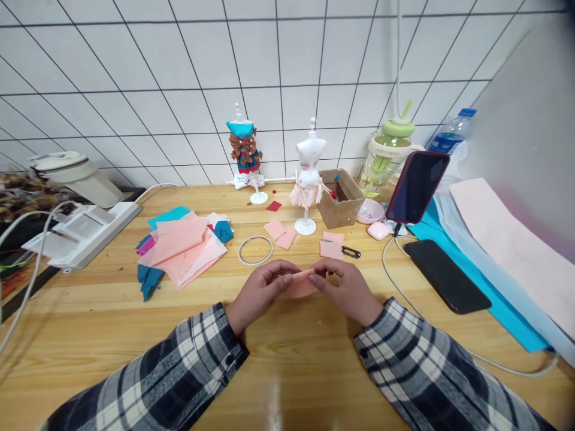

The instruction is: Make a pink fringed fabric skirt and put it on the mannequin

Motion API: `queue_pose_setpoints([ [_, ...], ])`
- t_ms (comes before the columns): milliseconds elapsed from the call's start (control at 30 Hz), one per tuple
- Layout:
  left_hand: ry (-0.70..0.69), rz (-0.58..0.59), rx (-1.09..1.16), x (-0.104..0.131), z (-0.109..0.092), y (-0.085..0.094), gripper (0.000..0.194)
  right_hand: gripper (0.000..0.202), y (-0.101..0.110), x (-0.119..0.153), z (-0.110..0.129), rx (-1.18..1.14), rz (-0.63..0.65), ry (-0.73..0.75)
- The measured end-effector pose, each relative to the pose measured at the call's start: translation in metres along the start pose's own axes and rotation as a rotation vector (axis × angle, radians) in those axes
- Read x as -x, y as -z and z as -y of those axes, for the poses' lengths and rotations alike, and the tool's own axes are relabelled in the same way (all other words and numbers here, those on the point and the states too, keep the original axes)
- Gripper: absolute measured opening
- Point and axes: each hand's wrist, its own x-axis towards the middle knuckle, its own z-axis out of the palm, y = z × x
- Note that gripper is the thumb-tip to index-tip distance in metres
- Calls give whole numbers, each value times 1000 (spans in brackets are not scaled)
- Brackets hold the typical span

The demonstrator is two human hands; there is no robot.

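Between my two hands is a small piece of pink crepe paper (302,286), pinched along its upper edge. My left hand (268,288) is closed on its left end, thumb on the near side. On the other end, my right hand (345,290) pinches it the same way. Just beyond lie pink paper squares (282,233) and, to the right, another pink piece (330,245) with black thread snips (351,252) on it. A white mini dress form (311,152) wearing a pink paper ruffle (307,195) stands farther back.
A ring (255,250) lies beyond my left hand, with a pile of coloured paper (184,239) to its left. Behind are a dressed mannequin (243,143) and a cardboard box (340,206). Phones (449,275), a bottle (389,155) and a cable stand right; a power strip (92,236) lies left.
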Motion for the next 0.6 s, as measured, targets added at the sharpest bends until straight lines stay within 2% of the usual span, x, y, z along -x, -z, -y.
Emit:
queue_pose_setpoints([
  [100,-13,-3,-20,1,-1,-4,49,18,-2,-1,-3,-31,0,-66],
  [233,38,-62,-193,-1,-2,-7,29,19,-2,-1,-3,-26,-7,-85],
  [300,49,-87,-217,-3,-3,-7,27,19,-2,-1,-1,-32,-1,-68],
  [400,53,-122,-182,-4,-2,-7,27,20,-3,-2,-1,-9,18,-54],
  [500,26,-133,-88,-4,0,-7,33,14,-4,-3,-4,-24,14,-95],
  [600,38,-60,-29,-3,-1,-6,42,14,-6,-3,-7,-118,8,-112],
])
